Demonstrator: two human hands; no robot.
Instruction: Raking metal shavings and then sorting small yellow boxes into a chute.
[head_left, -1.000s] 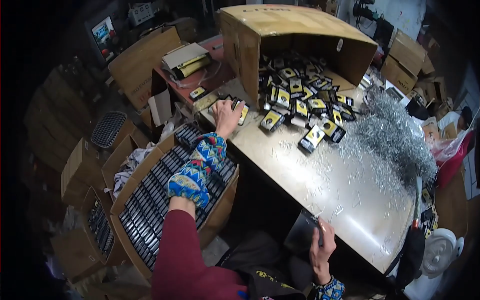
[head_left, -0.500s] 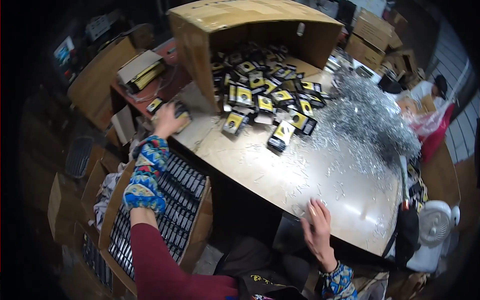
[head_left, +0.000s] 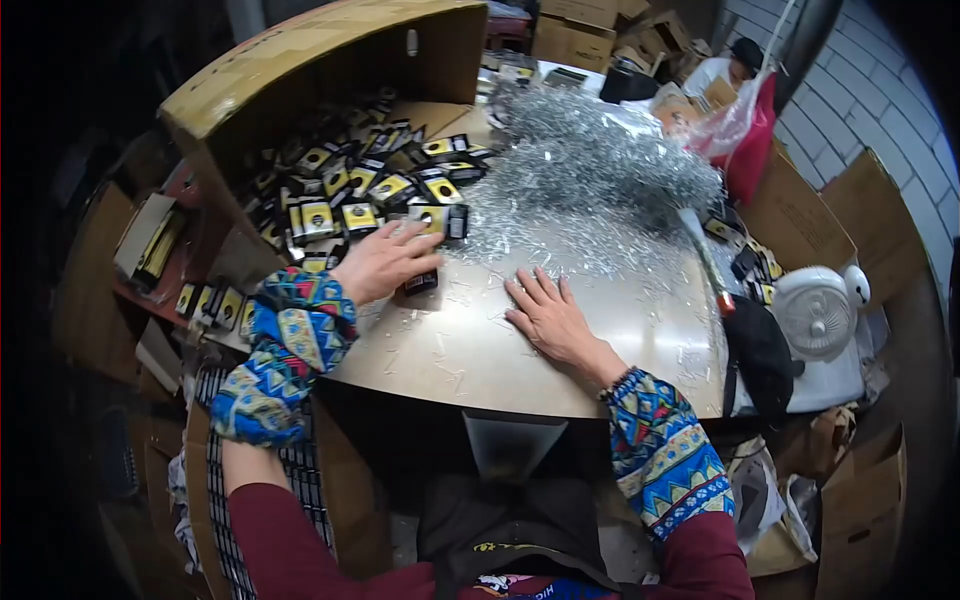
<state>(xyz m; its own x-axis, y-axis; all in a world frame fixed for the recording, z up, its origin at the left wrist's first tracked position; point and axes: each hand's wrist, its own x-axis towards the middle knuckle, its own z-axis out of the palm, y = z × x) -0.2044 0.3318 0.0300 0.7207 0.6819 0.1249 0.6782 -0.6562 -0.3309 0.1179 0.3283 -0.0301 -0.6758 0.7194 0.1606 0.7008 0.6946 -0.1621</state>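
Observation:
My left hand (head_left: 385,264) reaches over the near edge of a heap of small black-and-yellow boxes (head_left: 362,182), fingers spread. Its fingertips are at a black-and-yellow box (head_left: 452,221), and a dark box (head_left: 420,283) shows partly under the hand. I cannot tell whether it grips either one. My right hand (head_left: 552,320) rests palm down on the pale tabletop (head_left: 480,375), fingers apart, with nothing in it. Beyond it lies a big tangled pile of thin silvery metal pieces (head_left: 600,160), with loose ones scattered over the table.
A large cardboard carton (head_left: 330,40) lies on its side around the heap. Several boxes (head_left: 215,305) stand in a row at the table's left. A packed carton (head_left: 300,470) sits below my left arm. A white fan (head_left: 815,315) stands at right; a person (head_left: 715,75) sits behind.
My left hand has moved from the boxes at the table's left side to the heap's front edge. My right hand has come further onto the tabletop. The view has swung to the right.

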